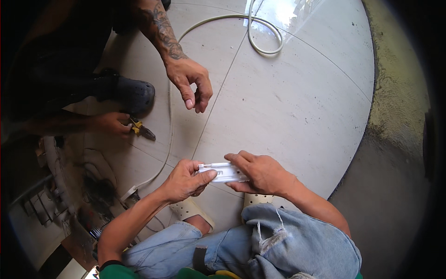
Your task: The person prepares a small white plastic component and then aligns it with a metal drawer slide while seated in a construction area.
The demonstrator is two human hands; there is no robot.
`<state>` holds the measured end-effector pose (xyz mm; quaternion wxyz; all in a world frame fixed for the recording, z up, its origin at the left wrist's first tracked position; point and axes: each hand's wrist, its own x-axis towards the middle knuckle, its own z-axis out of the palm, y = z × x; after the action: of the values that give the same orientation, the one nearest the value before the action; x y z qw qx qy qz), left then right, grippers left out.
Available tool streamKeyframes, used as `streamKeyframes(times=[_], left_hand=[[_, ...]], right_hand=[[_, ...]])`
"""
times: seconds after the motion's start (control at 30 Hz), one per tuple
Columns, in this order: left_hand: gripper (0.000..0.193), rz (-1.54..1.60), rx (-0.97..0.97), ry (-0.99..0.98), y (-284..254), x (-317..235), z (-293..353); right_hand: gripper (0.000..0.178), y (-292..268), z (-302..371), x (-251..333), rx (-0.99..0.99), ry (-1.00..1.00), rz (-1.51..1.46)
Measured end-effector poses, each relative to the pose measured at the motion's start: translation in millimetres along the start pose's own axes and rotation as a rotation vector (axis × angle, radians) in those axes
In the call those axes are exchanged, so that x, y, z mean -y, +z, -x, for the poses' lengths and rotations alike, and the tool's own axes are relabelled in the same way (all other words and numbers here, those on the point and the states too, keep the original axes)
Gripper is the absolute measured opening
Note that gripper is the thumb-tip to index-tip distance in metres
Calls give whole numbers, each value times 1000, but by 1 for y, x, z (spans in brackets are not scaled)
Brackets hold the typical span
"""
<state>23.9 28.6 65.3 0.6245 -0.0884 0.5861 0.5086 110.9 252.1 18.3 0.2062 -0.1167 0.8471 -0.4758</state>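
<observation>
Above my shoes, a small white oblong part [226, 173] with slots and raised long edges is held level between both hands. It looks like plastic; its exact kind I cannot make out. My left hand [185, 180] grips its left end, thumb lying across the top face. Around the right end, the fingers and thumb of my right hand [261, 174] are closed and hide that part of it.
At the upper left a co-worker's tattooed arm reaches over, its hand [189, 83] hanging loosely curled. Their other hand [111, 124] holds yellow-and-black pliers [143, 130]. A pale cable [265, 50] loops across the tiled floor [288, 116]. Tools and wires [100, 186] clutter the left.
</observation>
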Motion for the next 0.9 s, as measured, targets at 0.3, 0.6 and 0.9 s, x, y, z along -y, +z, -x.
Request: streamKeyframes(times=[0.3, 0.6, 0.9], left_hand=[[33, -8, -65, 159, 17, 23, 42], [28, 238, -45, 134, 20, 38, 44], [28, 27, 63, 163, 5, 39, 37]], right_hand=[[55, 4, 31, 31, 29, -31, -140], [53, 5, 36, 34, 101, 67, -282], [48, 7, 34, 33, -1, -41, -154]])
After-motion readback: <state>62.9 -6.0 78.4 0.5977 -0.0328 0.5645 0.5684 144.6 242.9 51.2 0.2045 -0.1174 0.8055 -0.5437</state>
